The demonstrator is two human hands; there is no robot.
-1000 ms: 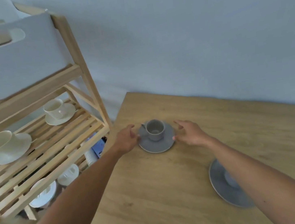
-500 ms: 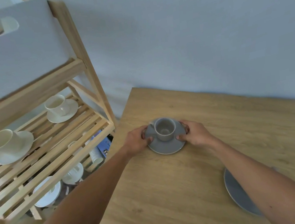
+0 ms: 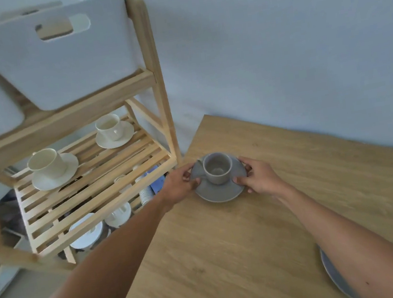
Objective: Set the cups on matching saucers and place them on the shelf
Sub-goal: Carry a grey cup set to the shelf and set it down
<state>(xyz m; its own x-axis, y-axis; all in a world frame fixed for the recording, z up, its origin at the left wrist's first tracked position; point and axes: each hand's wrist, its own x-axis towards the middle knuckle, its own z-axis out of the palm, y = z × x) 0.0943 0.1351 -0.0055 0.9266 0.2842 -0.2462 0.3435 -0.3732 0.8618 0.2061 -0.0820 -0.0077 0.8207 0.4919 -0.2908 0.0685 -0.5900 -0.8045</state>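
A grey cup [image 3: 218,168] stands upright on a grey saucer [image 3: 219,191] near the wooden table's far left corner. My left hand [image 3: 179,186] grips the saucer's left rim and my right hand [image 3: 258,177] grips its right rim. The wooden shelf [image 3: 99,182] stands to the left of the table. On its slatted middle level sit two cream cups on cream saucers, one at the front left [image 3: 49,167] and one at the back [image 3: 112,130]. A second grey saucer [image 3: 334,273] lies at the table's right, mostly hidden by my right forearm.
White bins [image 3: 59,59] fill the shelf's top level. The bottom level holds white dishes [image 3: 86,232], stacked cups [image 3: 145,194] and a blue item. A pale wall runs behind the table [image 3: 231,257]. The shelf's right post [image 3: 164,118] stands close to the table's corner.
Both hands closed in from either side and took hold of the grey saucer's rim. The saucer with its cup now appears slightly raised and nearer the shelf; the view tilted up.
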